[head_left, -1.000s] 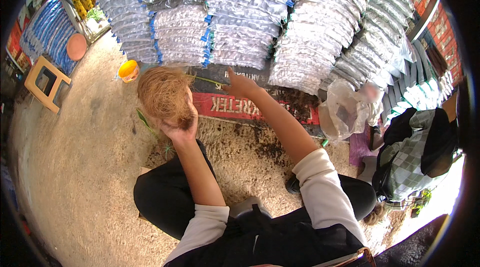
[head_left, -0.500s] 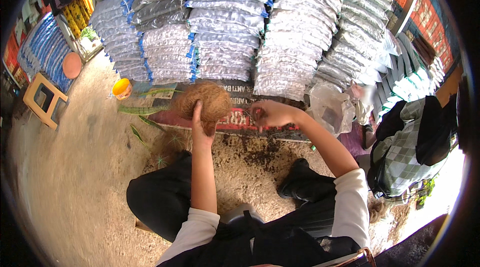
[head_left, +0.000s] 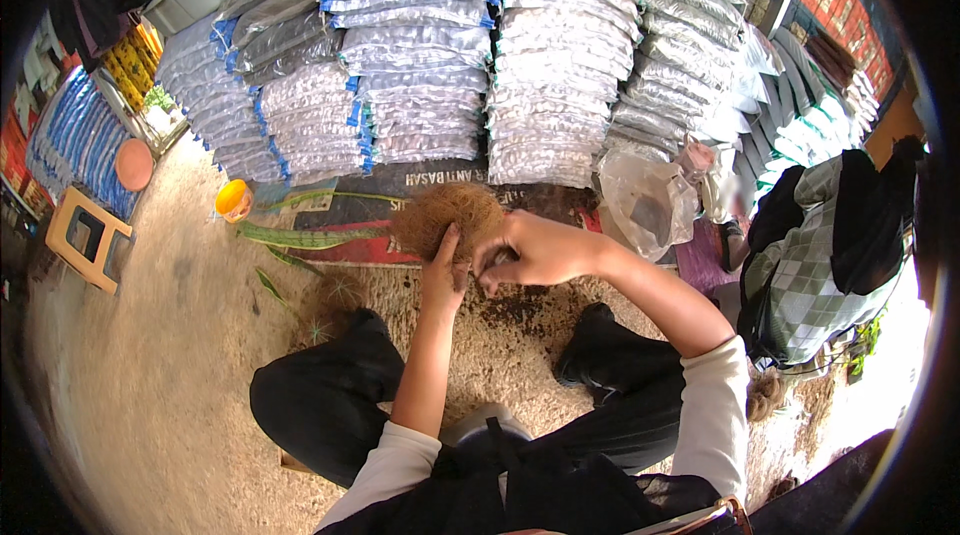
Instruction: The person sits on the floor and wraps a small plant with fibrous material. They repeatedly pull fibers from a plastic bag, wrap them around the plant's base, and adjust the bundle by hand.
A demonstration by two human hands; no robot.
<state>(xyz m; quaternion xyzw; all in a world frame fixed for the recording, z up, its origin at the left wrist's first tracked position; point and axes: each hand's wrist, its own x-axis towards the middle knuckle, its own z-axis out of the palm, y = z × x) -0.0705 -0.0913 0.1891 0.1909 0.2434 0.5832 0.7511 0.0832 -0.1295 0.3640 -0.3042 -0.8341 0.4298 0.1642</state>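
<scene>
A round ball of brown coconut fibre (head_left: 440, 215) rests in my left hand (head_left: 442, 280), whose fingers wrap its near side with the thumb up along it. Long green snake plant leaves (head_left: 310, 236) stretch leftward from the ball; where they meet it is hidden. My right hand (head_left: 535, 250) is against the ball's right side, its fingers curled in a pinch. Whatever those fingers hold, perhaps something thin, is too small to make out. Under both hands lies a flattened dark and red printed sack (head_left: 350, 253).
Tall stacks of filled clear bags (head_left: 565, 65) line the far side. Dark soil crumbs (head_left: 520, 313) lie on the floor near my feet. A yellow bowl (head_left: 234, 201) and a tan stool (head_left: 88, 240) stand left; a clear plastic bag (head_left: 640, 200) and a checkered backpack (head_left: 825, 280) are right.
My right hand has come left and down from apart to against the fibre ball. My left hand has shifted the ball a little right. The view has tilted slightly.
</scene>
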